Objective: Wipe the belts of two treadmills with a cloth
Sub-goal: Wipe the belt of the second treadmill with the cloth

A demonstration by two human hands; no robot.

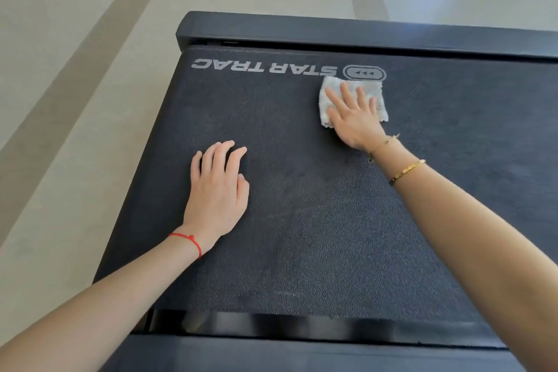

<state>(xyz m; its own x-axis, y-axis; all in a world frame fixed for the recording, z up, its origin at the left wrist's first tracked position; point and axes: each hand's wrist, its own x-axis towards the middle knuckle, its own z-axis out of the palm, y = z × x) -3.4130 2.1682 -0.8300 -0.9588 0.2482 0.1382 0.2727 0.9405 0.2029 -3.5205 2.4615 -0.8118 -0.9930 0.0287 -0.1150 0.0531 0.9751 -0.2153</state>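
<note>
Forearms reach in from the bottom corners of the view, both bare and stretched forward over a dark treadmill belt. Nearest the camera, a glossy black edge strip runs across the belt's near end. The left hand lies palm down on the belt's left half, fingers straight, close together and pointing away, the thumb tucked alongside; it holds nothing. A red string bracelet circles that wrist. The right arm stretches further out, angled toward the middle, with a gold bangle on the forearm and a thinner gold chain at the wrist. The right hand is flat and spread, its straight fingers pressing a small pale cloth onto the belt; the cloth shows around the fingertips and past both sides of the hand. Just beyond the cloth, printed on the belt and upside down from this viewpoint, are the white STAR TRAC lettering and an oval logo, the cloth's far edge nearly touching that oval. Past the print, the treadmill's dark end cap crosses the frame, and beyond it lies pale floor with darker stripes.
</note>
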